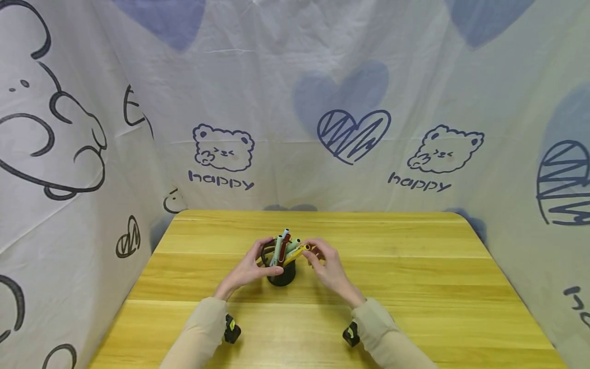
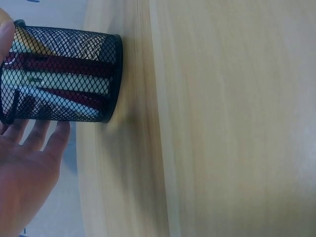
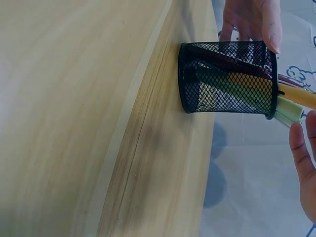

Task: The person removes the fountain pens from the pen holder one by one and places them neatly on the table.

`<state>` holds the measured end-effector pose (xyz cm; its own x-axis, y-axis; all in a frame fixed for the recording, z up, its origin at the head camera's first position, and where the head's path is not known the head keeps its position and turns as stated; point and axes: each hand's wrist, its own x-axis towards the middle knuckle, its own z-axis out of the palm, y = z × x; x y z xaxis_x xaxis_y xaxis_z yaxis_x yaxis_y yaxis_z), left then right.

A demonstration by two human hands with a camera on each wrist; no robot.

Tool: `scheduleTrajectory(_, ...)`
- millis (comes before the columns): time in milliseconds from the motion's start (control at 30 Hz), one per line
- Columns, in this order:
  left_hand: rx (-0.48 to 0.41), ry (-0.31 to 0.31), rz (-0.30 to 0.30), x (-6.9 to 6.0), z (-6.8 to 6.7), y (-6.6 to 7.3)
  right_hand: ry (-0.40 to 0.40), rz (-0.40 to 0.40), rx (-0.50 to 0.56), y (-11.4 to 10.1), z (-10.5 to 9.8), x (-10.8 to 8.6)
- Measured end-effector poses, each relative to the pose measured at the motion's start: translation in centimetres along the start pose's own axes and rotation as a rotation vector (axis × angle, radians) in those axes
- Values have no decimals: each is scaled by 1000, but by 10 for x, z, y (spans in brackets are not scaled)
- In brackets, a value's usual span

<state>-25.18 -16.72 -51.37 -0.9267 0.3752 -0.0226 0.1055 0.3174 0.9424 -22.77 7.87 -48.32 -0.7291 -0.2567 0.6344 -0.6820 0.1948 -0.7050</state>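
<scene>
A black mesh pen holder (image 1: 282, 278) stands upright on the table, filled with several pens. My left hand (image 1: 249, 266) grips it around the rim, thumb on the near side and fingers behind. On the holder's right, my right hand (image 1: 329, 264) pinches the upper end of a yellow pen (image 1: 297, 254), whose lower part is inside the mesh. That yellow pen (image 3: 298, 96) leans outward in the right wrist view, where its tip end leaves the frame. Beside it are a dark red pen (image 1: 283, 249) and pale green pens (image 1: 277, 250).
The wooden table (image 1: 415, 287) extends to both sides of the holder. Behind it hangs a pale cloth (image 1: 286, 164) with printed hearts and bears, which also closes off the left and right sides. Small black devices (image 1: 232, 330) are worn at both wrists.
</scene>
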Motion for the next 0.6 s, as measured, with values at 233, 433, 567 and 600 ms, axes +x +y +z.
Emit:
scheduleTrajectory(233,11,7,-4,0,0,0,78,28,84,11,0,-7)
scheduleTrajectory(433,6,2,-4,0,0,0,153,25,155,13,-3,-10)
scheduleTrajectory(567,4,0,-7,-1,0,0,183,48,222,15,-5,-13)
scheduleTrajectory(600,2,0,-9,-1,0,1,188,42,241,16,-5,-13)
